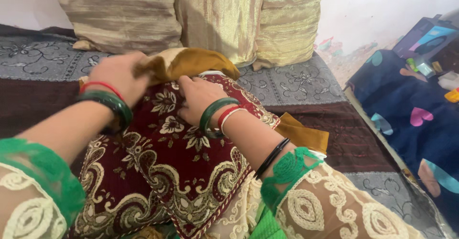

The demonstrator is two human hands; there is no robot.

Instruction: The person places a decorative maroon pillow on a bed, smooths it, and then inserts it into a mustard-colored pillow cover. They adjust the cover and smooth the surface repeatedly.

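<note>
Maroon embroidered cushion cover point(177, 157) lies across your lap, its far end open; your left hand point(117, 76) pinches the mustard flap point(186, 63), right hand point(198, 98) presses flat: closing appears begun, not finished

The left hand point(117, 76) is motion-blurred, its fingertips buried in mustard cloth lining point(184, 63); the maroon embroidered cushion cover point(177, 167) runs off the bottom edge.

Three gold cushions point(191, 14) lean against a pale wall point(382, 4).
</note>
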